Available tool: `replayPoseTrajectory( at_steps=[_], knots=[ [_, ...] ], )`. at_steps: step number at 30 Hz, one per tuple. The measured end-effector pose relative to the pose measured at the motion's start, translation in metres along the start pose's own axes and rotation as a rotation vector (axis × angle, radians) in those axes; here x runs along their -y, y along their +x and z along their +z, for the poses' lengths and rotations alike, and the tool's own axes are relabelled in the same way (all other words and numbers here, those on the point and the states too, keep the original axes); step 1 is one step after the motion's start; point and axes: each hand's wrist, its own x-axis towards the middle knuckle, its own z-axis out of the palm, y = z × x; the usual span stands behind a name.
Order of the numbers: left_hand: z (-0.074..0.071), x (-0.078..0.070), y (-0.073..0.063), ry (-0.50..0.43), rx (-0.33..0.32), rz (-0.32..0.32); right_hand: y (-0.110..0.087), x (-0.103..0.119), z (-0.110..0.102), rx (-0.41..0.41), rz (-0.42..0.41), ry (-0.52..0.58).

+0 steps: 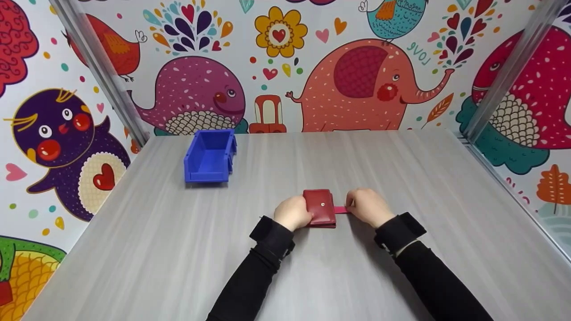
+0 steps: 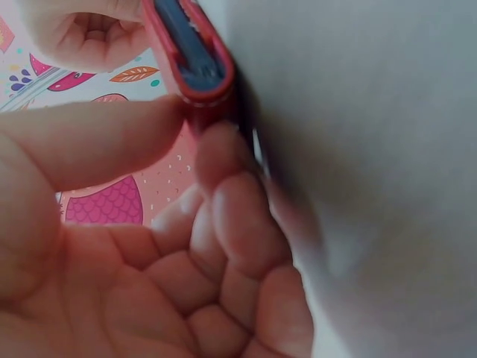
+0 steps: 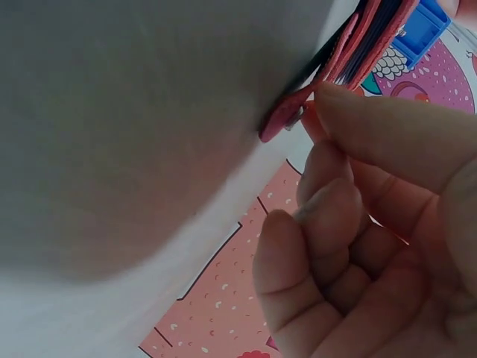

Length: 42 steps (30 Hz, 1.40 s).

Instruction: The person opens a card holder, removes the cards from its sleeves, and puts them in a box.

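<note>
A small red wallet (image 1: 320, 208) lies on the table between the two hands, its snap stud showing on top. The left hand (image 1: 292, 213) pinches the wallet's left, folded edge between thumb and curled fingers; in the left wrist view the spine of the wallet (image 2: 205, 95) shows dark inner layers. From the wallet's right side sticks out a pinkish-red strap (image 1: 341, 209). The right hand (image 1: 369, 207) pinches this strap, and in the right wrist view a metal snap shows on the strap's tab (image 3: 282, 119) beside the thumb and fingertip.
A blue open-fronted plastic bin (image 1: 208, 156) stands at the back left of the grey table (image 1: 156, 249). Panels with cartoon animals (image 1: 357, 89) close off the back and both sides, joined by metal posts at the corners.
</note>
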Motion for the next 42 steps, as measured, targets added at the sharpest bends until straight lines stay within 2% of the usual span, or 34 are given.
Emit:
replayPoseTrajectory(
  at_steps=[9, 14, 20, 26, 32, 36, 42],
  knots=[
    [-0.002, -0.003, -0.001, 0.045, -0.014, -0.026, 0.001, -0.002, 0.0, 0.016, -0.009, -0.005],
    [-0.002, -0.006, -0.001, 0.106, -0.088, -0.035, 0.001, -0.002, -0.001, 0.031, -0.008, -0.003],
    [-0.001, -0.013, -0.002, 0.147, -0.2, 0.01, 0.002, -0.001, -0.001, 0.031, -0.008, 0.001],
    [0.003, -0.028, -0.002, 0.221, -0.252, 0.107, 0.003, -0.001, 0.0, 0.04, -0.01, -0.001],
    [0.014, -0.042, -0.003, 0.304, -0.294, 0.188, 0.003, -0.001, 0.0, 0.044, 0.008, 0.008],
    [0.021, -0.048, -0.004, 0.367, -0.295, 0.214, 0.003, -0.001, 0.0, 0.046, 0.019, 0.008],
    [0.027, -0.053, -0.004, 0.415, -0.271, 0.19, 0.003, -0.001, 0.0, 0.052, 0.031, -0.001]
  ],
)
